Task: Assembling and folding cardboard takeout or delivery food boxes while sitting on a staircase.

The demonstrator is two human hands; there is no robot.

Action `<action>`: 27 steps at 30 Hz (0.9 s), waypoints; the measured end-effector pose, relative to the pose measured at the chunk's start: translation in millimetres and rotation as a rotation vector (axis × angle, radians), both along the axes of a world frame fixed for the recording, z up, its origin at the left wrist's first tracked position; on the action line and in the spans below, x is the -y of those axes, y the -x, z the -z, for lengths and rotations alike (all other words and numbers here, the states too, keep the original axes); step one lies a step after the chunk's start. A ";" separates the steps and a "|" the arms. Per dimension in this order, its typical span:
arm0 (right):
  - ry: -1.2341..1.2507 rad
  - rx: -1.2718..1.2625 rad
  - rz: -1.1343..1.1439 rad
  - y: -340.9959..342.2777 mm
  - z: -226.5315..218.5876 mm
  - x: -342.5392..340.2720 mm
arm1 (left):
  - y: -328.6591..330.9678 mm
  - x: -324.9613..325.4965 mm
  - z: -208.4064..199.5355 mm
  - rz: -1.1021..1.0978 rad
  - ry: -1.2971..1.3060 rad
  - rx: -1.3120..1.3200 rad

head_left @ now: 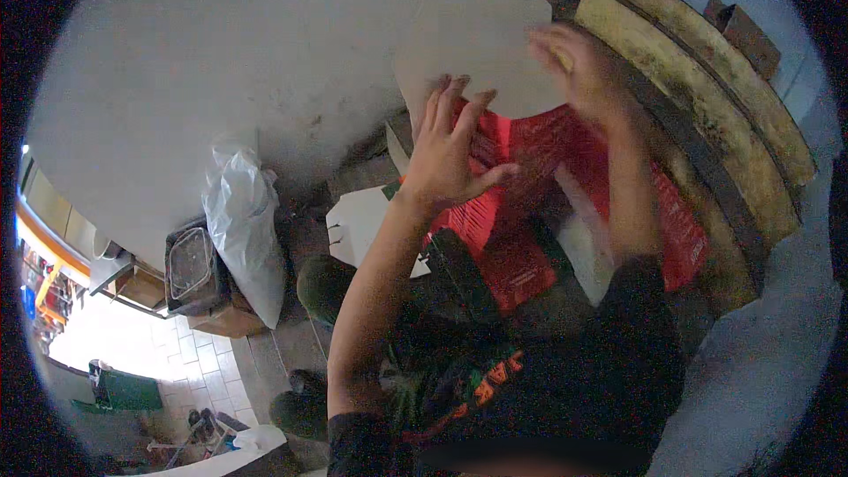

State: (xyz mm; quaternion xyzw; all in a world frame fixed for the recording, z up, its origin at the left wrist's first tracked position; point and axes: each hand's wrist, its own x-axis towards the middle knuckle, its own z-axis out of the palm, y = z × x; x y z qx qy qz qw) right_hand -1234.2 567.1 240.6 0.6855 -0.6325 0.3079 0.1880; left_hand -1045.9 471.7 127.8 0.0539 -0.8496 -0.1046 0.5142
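beside long, worn yellow-brown slab (707, 93), red printed sheet (512, 247) under left hand (446, 155), fingers spread open; right hand (587, 79) blurred, cannot tell whether fingers grip. step seemingly spreading sheet; next move calls for steadying its edge.

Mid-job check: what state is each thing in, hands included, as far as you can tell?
Left hand: open, fingers spread, at the red printed sheet
Right hand: raised, open, blurred; no held thing visible
Red printed sheet: bent, not lying flat; whether joined to the pale panel, cannot tell
Pale panel: unfolded, beyond the hands
White card: slits along its edge
Plastic bag: crumpled, upright; contents unclear
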 end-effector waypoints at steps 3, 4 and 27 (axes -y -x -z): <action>-0.237 0.025 -0.032 34.9 -8.6 19.1 | 9.6 -5.4 -2.4 -0.080 -0.025 0.082; -0.477 -0.050 0.115 43.2 -6.8 24.5 | 11.2 -3.8 -2.6 -0.064 -0.005 0.012; -0.195 0.734 -0.608 -194.1 269.2 63.5 | -164.4 45.2 53.2 -0.119 -0.358 -0.562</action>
